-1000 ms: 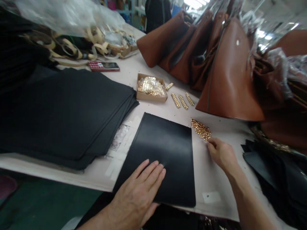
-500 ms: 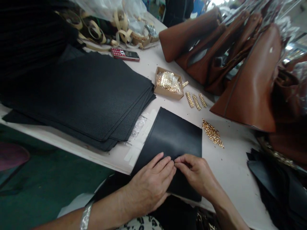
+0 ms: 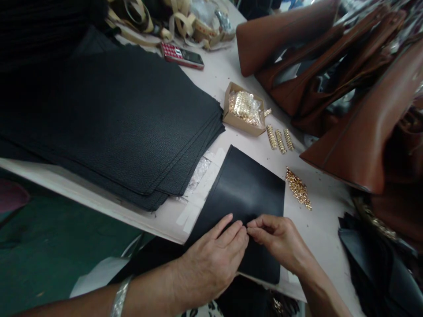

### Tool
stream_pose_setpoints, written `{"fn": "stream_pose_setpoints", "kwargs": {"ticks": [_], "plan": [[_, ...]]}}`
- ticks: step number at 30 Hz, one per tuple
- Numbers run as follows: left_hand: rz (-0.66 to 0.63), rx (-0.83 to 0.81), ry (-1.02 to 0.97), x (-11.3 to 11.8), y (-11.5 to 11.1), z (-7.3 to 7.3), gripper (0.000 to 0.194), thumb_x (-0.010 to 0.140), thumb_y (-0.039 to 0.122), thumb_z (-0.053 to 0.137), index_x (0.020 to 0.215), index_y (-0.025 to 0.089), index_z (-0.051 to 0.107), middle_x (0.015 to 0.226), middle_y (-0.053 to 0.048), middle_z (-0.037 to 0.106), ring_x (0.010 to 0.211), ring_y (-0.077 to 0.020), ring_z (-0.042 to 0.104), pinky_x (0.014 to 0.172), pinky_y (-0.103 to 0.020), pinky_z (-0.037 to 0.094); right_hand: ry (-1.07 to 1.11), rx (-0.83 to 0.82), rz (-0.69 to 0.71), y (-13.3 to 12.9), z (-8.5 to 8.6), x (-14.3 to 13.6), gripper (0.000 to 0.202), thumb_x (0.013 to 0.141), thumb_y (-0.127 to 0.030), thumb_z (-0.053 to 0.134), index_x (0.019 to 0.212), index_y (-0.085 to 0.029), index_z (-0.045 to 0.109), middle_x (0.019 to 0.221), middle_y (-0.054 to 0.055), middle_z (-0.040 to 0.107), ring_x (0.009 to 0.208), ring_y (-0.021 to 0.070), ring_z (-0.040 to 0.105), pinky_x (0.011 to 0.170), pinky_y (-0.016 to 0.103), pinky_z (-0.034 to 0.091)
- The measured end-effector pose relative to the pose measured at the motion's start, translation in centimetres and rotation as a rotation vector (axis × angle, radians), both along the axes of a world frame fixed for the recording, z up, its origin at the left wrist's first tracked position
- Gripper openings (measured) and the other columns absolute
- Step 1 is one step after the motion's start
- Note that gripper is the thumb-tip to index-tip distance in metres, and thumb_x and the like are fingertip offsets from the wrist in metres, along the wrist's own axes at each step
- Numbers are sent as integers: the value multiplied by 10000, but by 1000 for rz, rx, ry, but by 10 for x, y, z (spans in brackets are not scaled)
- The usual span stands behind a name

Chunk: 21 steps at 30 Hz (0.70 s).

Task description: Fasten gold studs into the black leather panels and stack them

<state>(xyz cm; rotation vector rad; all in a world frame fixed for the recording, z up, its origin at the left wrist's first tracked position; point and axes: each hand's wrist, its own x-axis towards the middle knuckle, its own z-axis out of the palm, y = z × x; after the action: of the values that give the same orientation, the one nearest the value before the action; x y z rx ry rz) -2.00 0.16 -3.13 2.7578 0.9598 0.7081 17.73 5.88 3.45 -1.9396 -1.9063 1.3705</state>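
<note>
A smooth black leather panel (image 3: 253,180) lies over the table's front edge. Flat on its near part rests my left hand (image 3: 214,255), fingers stretched out and pressing the surface. Just right of those fingertips, my right hand (image 3: 280,237) is closed in a pinch at the panel; whatever sits between thumb and forefinger is too small to make out. Beyond the panel's right edge is a loose heap of small gold metal pieces (image 3: 298,188). Farther back stand short gold rows of hardware (image 3: 280,141) beside a cardboard box (image 3: 244,123) holding bagged gold pieces.
A stack of black leather panels (image 3: 132,127) covers the table's left side. Behind it lie a red phone (image 3: 182,56) and coiled tan strips (image 3: 185,26). Brown leather bags (image 3: 350,127) stand at the right, with black leather pieces (image 3: 373,259) near the right edge.
The view has shifted, so the table's things sit a little farther right. My left hand stays flat on the panel and my right hand keeps its pinch close to the left fingertips.
</note>
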Motion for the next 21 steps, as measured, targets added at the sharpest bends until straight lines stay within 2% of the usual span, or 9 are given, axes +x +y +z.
{"fn": "stream_pose_setpoints", "kwargs": {"ticks": [7, 17, 21], "plan": [[7, 29, -15, -2, 0, 2, 464, 988, 311, 422, 1345, 30, 519, 1361, -141, 572, 1290, -311, 484, 1177, -498, 258, 17, -77, -44, 1, -1, 3, 197, 812, -356, 678, 806, -173, 750, 740, 19, 703, 692, 143, 586, 635, 252, 453], [78, 53, -70, 0, 1, -1, 393, 966, 254, 473, 1299, 75, 581, 1310, -91, 626, 1253, -268, 523, 1168, -453, 306, -25, -236, -97, 16, 1, -4, 193, 780, -351, 666, 744, -162, 648, 634, -11, 621, 577, 117, 545, 562, 252, 439], [81, 66, -116, 3, 0, -4, 348, 955, 187, 459, 1246, 86, 621, 1254, -76, 660, 1216, -257, 551, 1159, -458, 320, -106, -250, -44, 25, 0, -4, 154, 766, -322, 653, 714, -183, 614, 590, -5, 614, 545, 136, 571, 520, 254, 430]]}}
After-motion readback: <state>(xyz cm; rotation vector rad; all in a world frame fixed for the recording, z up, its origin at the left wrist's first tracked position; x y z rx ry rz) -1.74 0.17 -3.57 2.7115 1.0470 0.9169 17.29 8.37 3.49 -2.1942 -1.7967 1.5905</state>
